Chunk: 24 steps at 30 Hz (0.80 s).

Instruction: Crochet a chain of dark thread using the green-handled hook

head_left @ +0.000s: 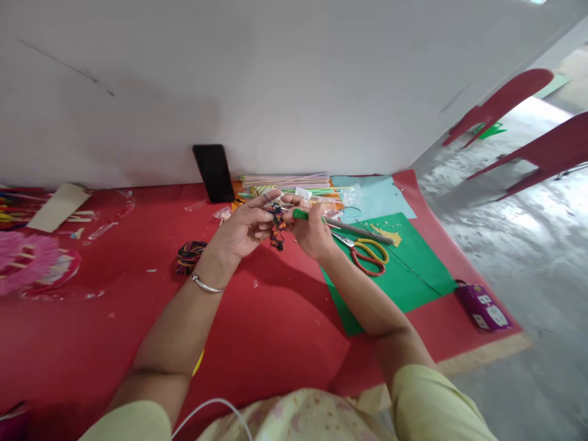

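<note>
Head view — dark, orange-flecked yarnwork (277, 235)

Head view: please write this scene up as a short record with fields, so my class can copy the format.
Left hand: pinching a dark, multicoloured yarn piece
Right hand: holding a green-handled tool, its tip at the yarn piece
Yarn bundle: on the red cover, left of the left hand
Scissors: yellow and red handles, over the green sheet
Phone: propped upright by the wall, screen dark
Purple pack: near the cover's right edge
Unclear: the tool's exact tip shape
</note>
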Motion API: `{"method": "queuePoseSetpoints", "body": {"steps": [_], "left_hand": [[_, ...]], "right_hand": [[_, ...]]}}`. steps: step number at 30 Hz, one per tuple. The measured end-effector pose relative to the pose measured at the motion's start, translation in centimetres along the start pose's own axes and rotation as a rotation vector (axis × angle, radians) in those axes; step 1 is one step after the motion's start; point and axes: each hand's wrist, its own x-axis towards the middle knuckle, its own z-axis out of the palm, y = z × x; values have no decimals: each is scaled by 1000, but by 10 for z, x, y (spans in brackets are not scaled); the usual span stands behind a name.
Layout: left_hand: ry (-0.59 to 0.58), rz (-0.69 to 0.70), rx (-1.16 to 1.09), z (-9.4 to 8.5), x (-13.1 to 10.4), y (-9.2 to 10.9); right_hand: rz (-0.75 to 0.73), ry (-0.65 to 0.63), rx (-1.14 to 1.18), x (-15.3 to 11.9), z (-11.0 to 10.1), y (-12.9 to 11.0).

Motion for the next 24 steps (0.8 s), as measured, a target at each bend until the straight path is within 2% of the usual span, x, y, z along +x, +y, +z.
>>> {"method": "queuePoseSetpoints", "body": {"steps": [3, 9, 17, 20, 24], "left_hand": [[-37, -35, -26, -2, 1, 0], [-56, 95, -46, -2, 2, -7], [50, 256, 41, -1, 5, -12], [52, 251, 64, 1, 4, -13], [47, 153, 52, 1, 2, -10]], "right_hand": [[-56, -53, -95, 1, -6, -2], [73, -55, -26, 2, -4, 0], [93, -66, 32, 0, 2, -1], [105, -65, 52, -1, 5, 2], [86, -17, -24, -2, 4, 5]]}}
